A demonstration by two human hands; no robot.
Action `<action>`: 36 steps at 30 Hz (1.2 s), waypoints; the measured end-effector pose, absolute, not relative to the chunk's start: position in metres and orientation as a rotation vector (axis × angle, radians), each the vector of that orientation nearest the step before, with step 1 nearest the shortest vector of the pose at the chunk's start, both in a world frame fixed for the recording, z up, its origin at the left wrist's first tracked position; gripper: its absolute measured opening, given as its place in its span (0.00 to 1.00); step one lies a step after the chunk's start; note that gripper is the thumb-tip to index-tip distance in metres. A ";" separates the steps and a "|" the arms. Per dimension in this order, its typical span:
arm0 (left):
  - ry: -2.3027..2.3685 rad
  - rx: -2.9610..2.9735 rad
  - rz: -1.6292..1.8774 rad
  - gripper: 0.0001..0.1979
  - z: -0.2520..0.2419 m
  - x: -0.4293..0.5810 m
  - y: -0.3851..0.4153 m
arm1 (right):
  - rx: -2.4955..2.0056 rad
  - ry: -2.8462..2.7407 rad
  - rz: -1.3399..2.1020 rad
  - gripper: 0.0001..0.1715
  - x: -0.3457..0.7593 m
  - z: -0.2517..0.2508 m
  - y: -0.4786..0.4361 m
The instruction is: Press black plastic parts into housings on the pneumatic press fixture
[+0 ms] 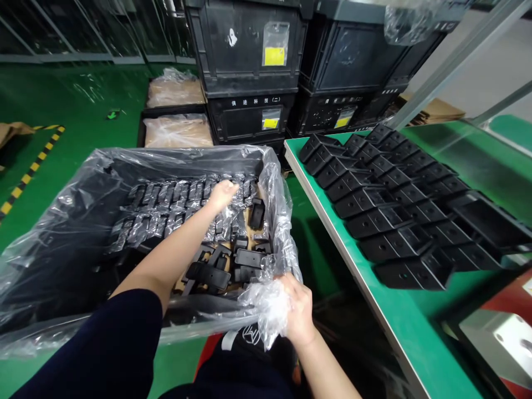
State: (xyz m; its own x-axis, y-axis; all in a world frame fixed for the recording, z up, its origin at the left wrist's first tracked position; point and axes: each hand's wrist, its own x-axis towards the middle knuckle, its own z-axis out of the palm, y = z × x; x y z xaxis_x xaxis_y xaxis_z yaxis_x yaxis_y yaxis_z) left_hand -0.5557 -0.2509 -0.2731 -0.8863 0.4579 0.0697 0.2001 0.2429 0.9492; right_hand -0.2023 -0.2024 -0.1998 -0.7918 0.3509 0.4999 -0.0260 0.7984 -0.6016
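Observation:
My left hand (223, 195) reaches into a large black bin lined with clear plastic (276, 221). Its fingers are closed on clear plastic film (174, 206), which lies glossy over rows of black plastic parts. At the bin's near right corner, my right hand (296, 307) grips a crumpled bunch of the plastic liner (270, 305). Between my hands, loose black parts (211, 274) lie in a jumble on brown cardboard. One more black part (256, 214) rests by the bin's right wall.
On the right, a green-topped table (419, 316) carries rows of black plastic housings (382, 216). Stacked black crates (249, 66) stand behind the bin. Boxes covered with plastic (178, 130) sit at the back left. Yellow-black tape (31, 169) marks the green floor.

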 end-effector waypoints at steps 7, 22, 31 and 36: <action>2.598 0.669 1.007 0.10 -0.325 -0.531 -0.237 | -0.225 -2.397 0.789 0.11 -0.203 -0.199 -0.202; 2.809 0.861 1.269 0.12 -0.282 -0.520 -0.240 | -0.246 -2.401 0.782 0.11 -0.202 -0.199 -0.201; 2.698 0.835 1.545 0.15 -0.246 -0.520 -0.235 | -0.235 -2.404 0.762 0.11 -0.201 -0.201 -0.201; 2.729 0.695 1.260 0.17 -0.246 -0.557 -0.267 | -0.232 -2.391 0.749 0.11 -0.203 -0.200 -0.202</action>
